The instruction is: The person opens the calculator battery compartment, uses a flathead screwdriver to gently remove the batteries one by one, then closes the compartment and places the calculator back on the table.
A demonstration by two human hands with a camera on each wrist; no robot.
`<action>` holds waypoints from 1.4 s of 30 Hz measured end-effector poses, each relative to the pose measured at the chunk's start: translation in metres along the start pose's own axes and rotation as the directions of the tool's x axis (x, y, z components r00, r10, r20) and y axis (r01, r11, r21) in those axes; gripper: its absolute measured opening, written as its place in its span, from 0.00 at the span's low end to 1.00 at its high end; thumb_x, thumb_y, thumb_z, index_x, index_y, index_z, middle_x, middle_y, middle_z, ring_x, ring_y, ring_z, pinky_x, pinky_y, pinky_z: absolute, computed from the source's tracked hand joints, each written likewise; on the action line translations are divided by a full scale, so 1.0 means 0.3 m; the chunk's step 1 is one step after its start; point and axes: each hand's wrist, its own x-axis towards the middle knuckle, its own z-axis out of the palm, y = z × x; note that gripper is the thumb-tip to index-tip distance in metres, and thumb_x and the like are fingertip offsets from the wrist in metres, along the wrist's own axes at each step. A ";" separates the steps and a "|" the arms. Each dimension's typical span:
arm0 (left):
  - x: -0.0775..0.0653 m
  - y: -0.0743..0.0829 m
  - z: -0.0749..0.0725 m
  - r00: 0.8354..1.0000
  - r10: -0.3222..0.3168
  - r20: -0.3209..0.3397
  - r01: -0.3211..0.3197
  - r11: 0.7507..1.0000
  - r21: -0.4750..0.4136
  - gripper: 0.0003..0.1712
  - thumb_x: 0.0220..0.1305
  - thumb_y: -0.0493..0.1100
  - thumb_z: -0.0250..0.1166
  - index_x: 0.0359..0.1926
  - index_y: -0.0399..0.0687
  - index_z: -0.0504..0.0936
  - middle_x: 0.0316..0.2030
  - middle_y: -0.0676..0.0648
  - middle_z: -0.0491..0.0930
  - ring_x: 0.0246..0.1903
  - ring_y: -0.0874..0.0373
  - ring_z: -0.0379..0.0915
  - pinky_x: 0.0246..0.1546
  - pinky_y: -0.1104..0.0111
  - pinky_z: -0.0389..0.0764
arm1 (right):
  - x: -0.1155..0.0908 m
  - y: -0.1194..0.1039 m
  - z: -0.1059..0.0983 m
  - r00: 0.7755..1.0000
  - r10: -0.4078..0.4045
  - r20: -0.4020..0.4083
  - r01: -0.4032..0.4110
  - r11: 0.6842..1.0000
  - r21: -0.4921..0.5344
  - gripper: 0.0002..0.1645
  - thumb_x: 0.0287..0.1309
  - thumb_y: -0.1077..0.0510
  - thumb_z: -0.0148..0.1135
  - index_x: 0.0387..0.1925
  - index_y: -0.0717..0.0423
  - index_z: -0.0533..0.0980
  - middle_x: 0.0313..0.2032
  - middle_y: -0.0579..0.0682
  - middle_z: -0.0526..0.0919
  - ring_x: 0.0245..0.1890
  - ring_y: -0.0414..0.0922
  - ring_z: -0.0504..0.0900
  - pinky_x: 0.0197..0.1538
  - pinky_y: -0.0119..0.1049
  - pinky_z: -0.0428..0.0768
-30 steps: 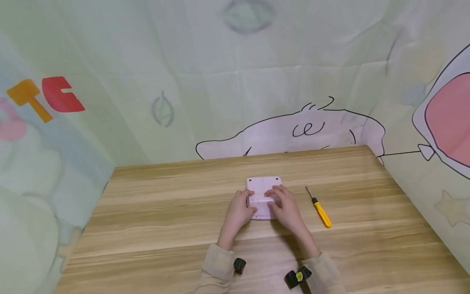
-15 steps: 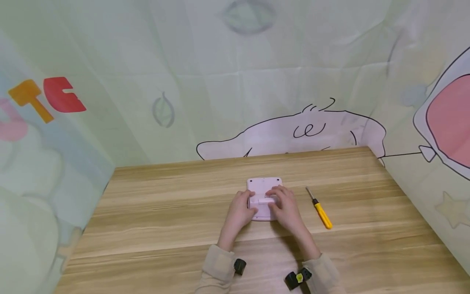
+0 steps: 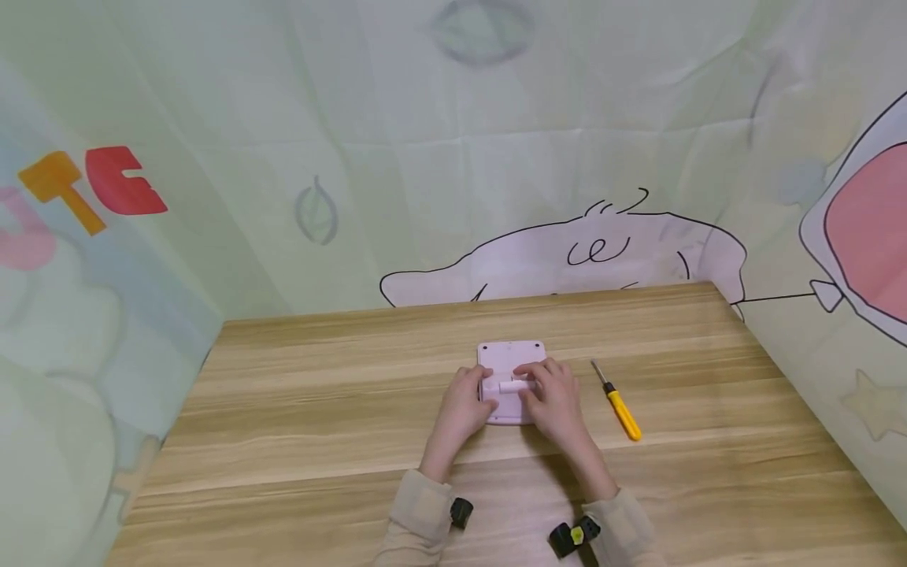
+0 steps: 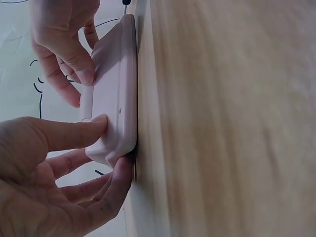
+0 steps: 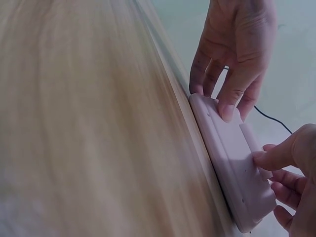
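Observation:
A pale pink device that looks like a calculator lies back side up on the wooden table; its front is hidden. Dark dots mark its far corners. My left hand holds its left side, thumb on top and fingers along the edge and underneath, as the left wrist view shows. A short raised cover crosses the middle of the back. My right hand pinches this cover between thumb and fingers. In the right wrist view the cover stands up from the back at a slant.
A screwdriver with a yellow handle lies to the right of the right hand, its tip pointing away. The wooden table ends at the back against a printed curtain.
The cover between the right fingers now stands out more plainly from the back, seemingly tilted up a little. Both hands and the device stay almost where they were; the screwdriver lies still.

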 end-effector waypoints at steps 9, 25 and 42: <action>0.002 0.000 0.000 1.000 0.004 0.008 -0.004 1.000 0.008 0.26 0.52 0.35 0.69 0.55 0.38 0.77 0.44 0.39 0.76 0.41 0.49 0.72 0.49 0.54 0.76 | 0.002 -0.006 -0.010 1.000 0.027 0.007 -0.028 0.999 0.025 0.12 0.51 0.64 0.67 0.38 0.48 0.81 0.32 0.48 0.77 0.38 0.46 0.68 0.44 0.39 0.58; 0.004 -0.005 0.000 0.999 0.028 -0.024 -0.027 0.999 0.023 0.26 0.49 0.34 0.70 0.53 0.38 0.78 0.44 0.38 0.77 0.42 0.48 0.74 0.49 0.55 0.77 | 0.008 -0.005 -0.012 0.999 -0.003 -0.036 0.005 0.999 0.051 0.04 0.53 0.60 0.67 0.32 0.50 0.80 0.28 0.47 0.79 0.36 0.45 0.70 0.45 0.40 0.57; 0.004 -0.003 0.002 1.000 -0.012 -0.005 0.012 1.000 -0.001 0.26 0.50 0.34 0.70 0.53 0.39 0.78 0.43 0.40 0.76 0.40 0.51 0.71 0.48 0.55 0.76 | 0.009 0.008 -0.043 1.000 -0.003 -0.026 0.005 0.997 0.080 0.02 0.55 0.59 0.66 0.32 0.52 0.81 0.28 0.47 0.80 0.35 0.45 0.71 0.45 0.39 0.56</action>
